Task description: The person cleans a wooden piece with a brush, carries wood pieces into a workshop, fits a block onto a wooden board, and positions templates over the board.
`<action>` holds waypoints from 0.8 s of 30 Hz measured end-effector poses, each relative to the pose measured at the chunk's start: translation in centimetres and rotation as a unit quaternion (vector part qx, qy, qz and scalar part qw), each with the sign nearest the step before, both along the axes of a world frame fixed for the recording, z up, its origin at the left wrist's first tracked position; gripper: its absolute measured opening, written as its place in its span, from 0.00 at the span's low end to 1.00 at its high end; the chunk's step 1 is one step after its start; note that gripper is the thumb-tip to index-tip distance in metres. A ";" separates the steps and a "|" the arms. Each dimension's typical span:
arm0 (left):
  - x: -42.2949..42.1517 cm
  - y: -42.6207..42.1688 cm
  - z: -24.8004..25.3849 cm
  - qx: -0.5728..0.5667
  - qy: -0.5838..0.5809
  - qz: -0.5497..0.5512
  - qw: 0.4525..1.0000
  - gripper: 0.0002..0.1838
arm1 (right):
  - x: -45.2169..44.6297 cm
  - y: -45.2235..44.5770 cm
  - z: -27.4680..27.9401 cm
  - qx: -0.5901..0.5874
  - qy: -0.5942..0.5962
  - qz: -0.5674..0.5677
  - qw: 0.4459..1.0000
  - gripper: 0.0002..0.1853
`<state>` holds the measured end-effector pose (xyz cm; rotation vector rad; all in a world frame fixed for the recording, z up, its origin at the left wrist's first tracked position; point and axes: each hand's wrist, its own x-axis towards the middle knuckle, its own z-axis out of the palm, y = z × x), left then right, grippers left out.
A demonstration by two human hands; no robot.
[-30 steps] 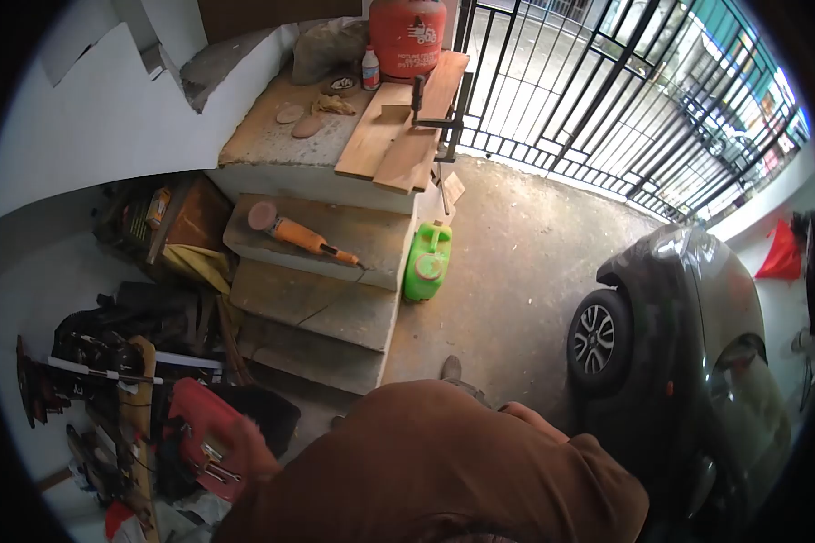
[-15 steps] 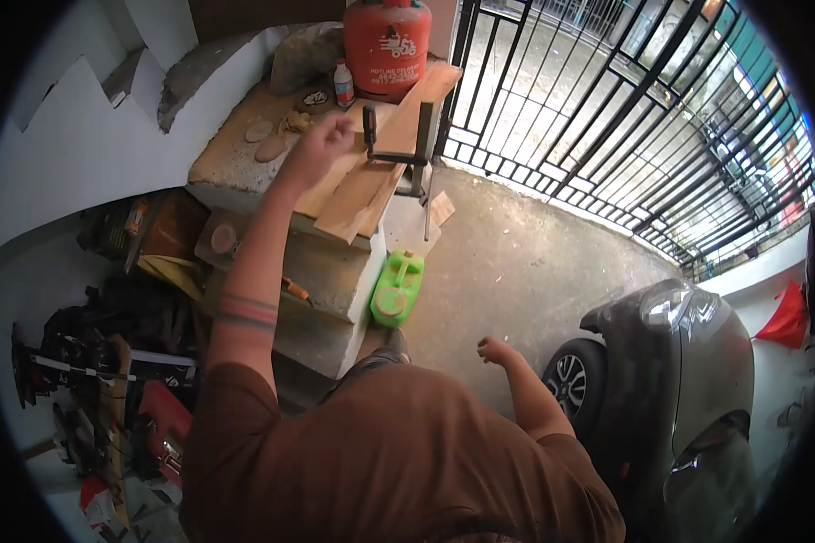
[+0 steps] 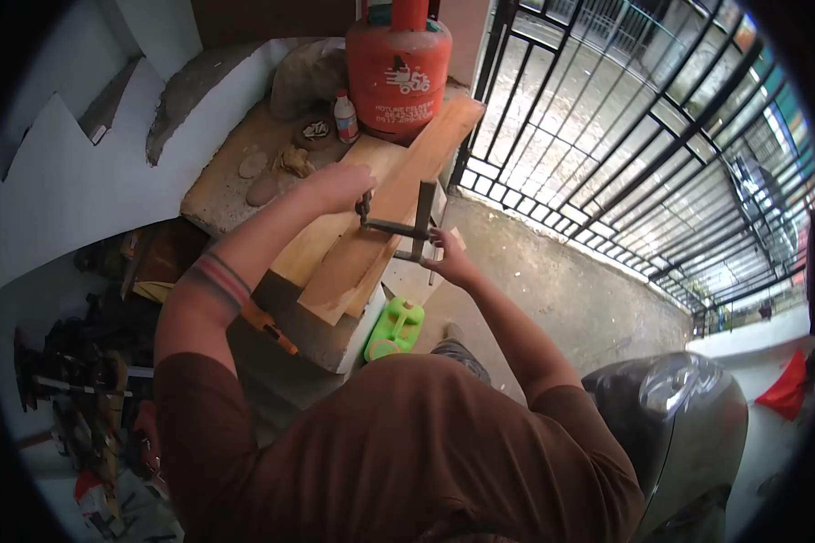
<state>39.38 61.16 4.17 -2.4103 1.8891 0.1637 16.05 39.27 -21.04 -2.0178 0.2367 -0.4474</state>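
Observation:
A dark F-clamp straddles the edge of a reddish-brown plank on the raised concrete ledge. Its bar stands upright on the plank's right side, and the arm reaches over the top. My left hand is closed around the clamp's screw handle. On the other side my right hand grips the clamp near the bar, its fingertips partly hidden. A paler board lies alongside and partly under the plank.
Behind the planks stands a red gas cylinder, with a small bottle beside it. A green jug is on the floor below. A black metal gate and a grey car are to the right. An orange-handled tool lies lower left.
My body has moved closer to the ledge. My left hand has come down onto the clamp's handle, and my right hand has risen from my side to grip the clamp.

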 end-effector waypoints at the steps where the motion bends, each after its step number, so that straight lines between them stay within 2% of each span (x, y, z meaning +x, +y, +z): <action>1: 0.0 -0.2 0.1 0.003 0.006 0.008 1.000 0.08 | 2.0 -1.3 1.2 0.018 0.071 0.067 0.995 0.32; 3: -0.1 -0.5 0.2 0.013 0.021 0.031 0.999 0.07 | 5.3 -3.8 2.8 0.051 0.215 0.206 0.953 0.31; 5: -0.4 -1.1 1.4 0.034 0.024 0.037 0.998 0.09 | 8.2 -4.9 1.1 0.066 0.236 0.292 0.924 0.20; 7: -1.2 -1.5 2.3 0.036 0.023 0.050 0.998 0.09 | 9.3 -4.7 1.6 0.181 0.243 0.339 0.891 0.17; 8: -1.3 -1.6 2.0 0.043 -0.002 0.061 0.997 0.08 | 9.5 -4.4 3.3 0.200 0.258 0.358 0.875 0.18; 11: -2.0 -3.4 0.8 0.118 -0.064 0.145 0.980 0.04 | 9.7 -3.9 2.2 0.169 0.214 0.347 0.897 0.19; 12: -2.1 -4.2 0.6 0.126 -0.054 0.202 0.970 0.05 | 9.8 -4.3 2.8 0.121 0.221 0.350 0.902 0.20; 14: -2.2 -5.3 0.3 0.142 -0.034 0.313 0.938 0.09 | 10.4 -4.5 2.7 0.120 0.229 0.377 0.889 0.21; 17: -1.1 -6.3 1.0 0.211 -0.033 0.301 0.930 0.12 | 10.7 -4.9 3.8 0.130 0.234 0.402 0.875 0.22; 18: -1.1 -5.8 0.0 0.161 -0.004 0.333 0.929 0.09 | 11.0 -4.9 3.9 0.125 0.251 0.408 0.869 0.22; 20: -2.5 -5.5 0.9 0.013 -0.062 0.219 0.974 0.08 | 11.5 -5.4 3.6 0.116 0.252 0.420 0.864 0.23; 22: -3.0 -4.9 1.2 -0.028 -0.079 0.152 0.985 0.08 | 11.6 -5.2 2.9 0.111 0.225 0.432 0.866 0.24; 24: -2.7 -4.5 1.2 0.028 -0.061 0.147 0.987 0.10 | 11.7 -5.2 2.3 0.109 0.231 0.442 0.860 0.25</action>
